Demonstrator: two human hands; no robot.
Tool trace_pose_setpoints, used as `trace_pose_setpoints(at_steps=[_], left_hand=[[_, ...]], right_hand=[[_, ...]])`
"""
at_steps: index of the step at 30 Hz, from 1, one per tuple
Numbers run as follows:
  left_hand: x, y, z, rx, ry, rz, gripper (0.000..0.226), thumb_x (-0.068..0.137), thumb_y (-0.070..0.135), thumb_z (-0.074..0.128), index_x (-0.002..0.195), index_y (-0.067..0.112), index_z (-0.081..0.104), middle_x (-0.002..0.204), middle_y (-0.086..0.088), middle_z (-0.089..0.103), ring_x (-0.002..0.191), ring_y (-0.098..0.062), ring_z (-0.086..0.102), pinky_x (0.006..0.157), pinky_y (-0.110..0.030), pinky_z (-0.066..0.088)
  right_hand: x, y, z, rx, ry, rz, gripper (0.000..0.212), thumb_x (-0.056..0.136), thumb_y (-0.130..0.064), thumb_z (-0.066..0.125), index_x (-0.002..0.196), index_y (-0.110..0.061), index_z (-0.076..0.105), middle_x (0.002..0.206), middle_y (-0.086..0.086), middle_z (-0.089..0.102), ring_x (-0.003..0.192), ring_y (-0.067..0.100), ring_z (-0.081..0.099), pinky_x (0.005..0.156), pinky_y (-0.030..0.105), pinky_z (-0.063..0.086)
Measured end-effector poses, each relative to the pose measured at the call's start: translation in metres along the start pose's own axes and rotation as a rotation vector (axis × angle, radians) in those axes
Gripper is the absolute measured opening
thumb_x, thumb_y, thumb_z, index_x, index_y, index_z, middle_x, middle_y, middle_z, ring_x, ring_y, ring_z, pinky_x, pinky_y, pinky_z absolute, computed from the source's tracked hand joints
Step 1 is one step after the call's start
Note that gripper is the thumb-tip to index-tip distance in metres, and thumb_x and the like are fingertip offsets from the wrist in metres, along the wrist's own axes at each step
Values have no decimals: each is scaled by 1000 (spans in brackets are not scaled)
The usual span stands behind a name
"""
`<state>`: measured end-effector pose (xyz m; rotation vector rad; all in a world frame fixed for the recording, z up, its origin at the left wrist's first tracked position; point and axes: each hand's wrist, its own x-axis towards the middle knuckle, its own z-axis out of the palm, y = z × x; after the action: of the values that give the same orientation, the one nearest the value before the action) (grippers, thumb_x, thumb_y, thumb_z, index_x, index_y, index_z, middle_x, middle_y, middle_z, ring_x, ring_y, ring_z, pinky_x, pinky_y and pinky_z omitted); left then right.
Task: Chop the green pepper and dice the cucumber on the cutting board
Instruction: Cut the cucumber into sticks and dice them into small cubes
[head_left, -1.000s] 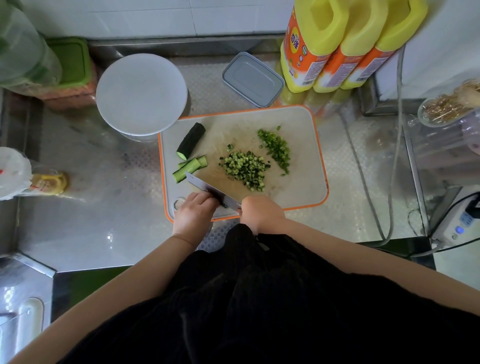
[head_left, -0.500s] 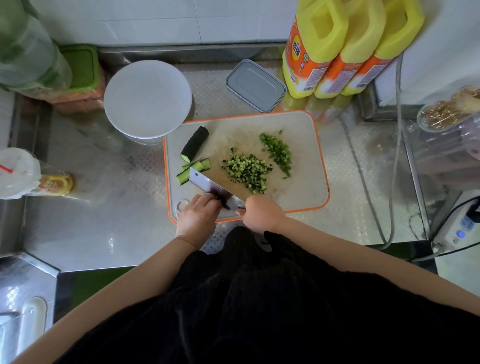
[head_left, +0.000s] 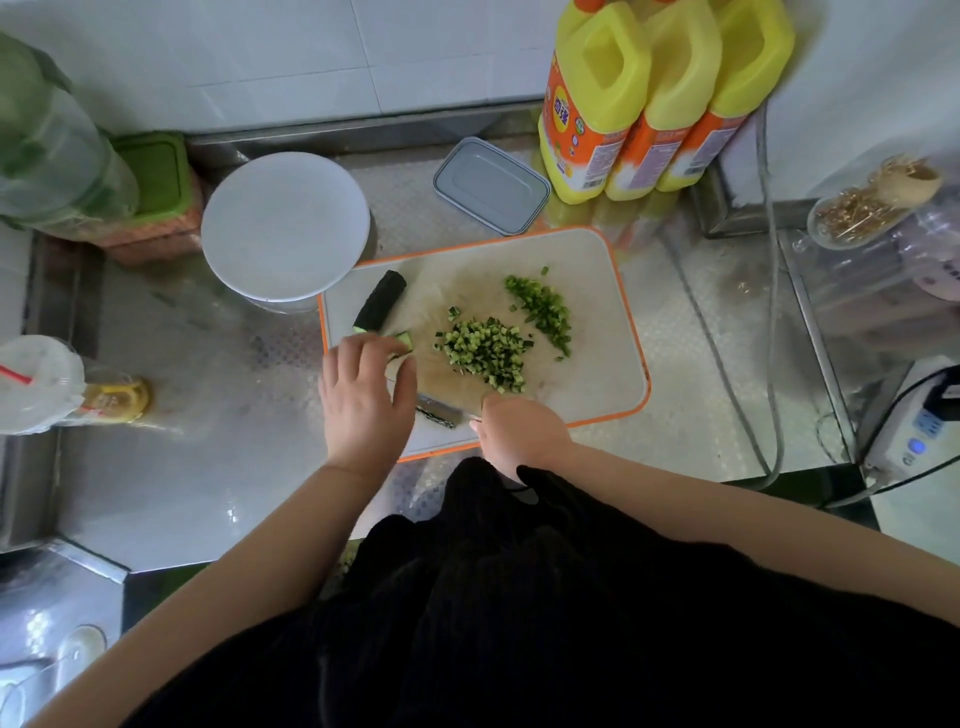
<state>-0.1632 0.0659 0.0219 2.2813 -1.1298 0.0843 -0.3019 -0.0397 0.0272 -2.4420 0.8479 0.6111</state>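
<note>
Shown are three yellow bottles (head_left: 670, 93), two diced piles (head_left: 485, 353), one cutting board (head_left: 597, 322), and one white lid (head_left: 285, 226).

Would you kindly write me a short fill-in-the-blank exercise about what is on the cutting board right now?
1. The cutting board has an ____ rim.
2. The right hand grips the ____.
3. The diced cucumber pile lies to the ____ of the chopped green pepper in the picture.
4. The left hand reaches over the cucumber strips, near the uncut cucumber ____.

Missing words: orange; knife; left; piece
</note>
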Motion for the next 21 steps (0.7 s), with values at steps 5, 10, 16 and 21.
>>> trace_pose_setpoints(at_steps=[5,10,16,21], left_hand=[[54,18,-4,204,-943,66,48,101,49,28,89,13,57,89,-6,59,90,-25,56,77,-36,43],[56,20,12,231,-1174,81,76,97,60,14,95,1,62,88,-17,63,85,-28,60,79,-36,45],[63,24,14,204,-1272,12,74,99,57,10,93,6,63,92,-11,61,89,-24,53,92,-34,39],[66,27,15,232,-1306,-15,71,98,59,6,92,11,58,93,-9,56,94,-23,50,100,-37,34]], right_hand=[[-4,-2,-1,-78,15,-79,17,98,-15,45,108,-2,49,70,0,41,74,27,56,58,32,33],[-5,-4,-4,-133,-4,-109,21,98,-18,46,113,-2,47,90,9,61,80,29,60,58,34,36],[-6,-4,-7,-131,-4,-118,26,97,-20,49,115,-1,46,95,10,61,85,30,61,60,34,37],[-5,-6,-8,-180,6,-137,30,96,-18,50,118,1,44,83,8,57,81,30,62,59,34,37]])
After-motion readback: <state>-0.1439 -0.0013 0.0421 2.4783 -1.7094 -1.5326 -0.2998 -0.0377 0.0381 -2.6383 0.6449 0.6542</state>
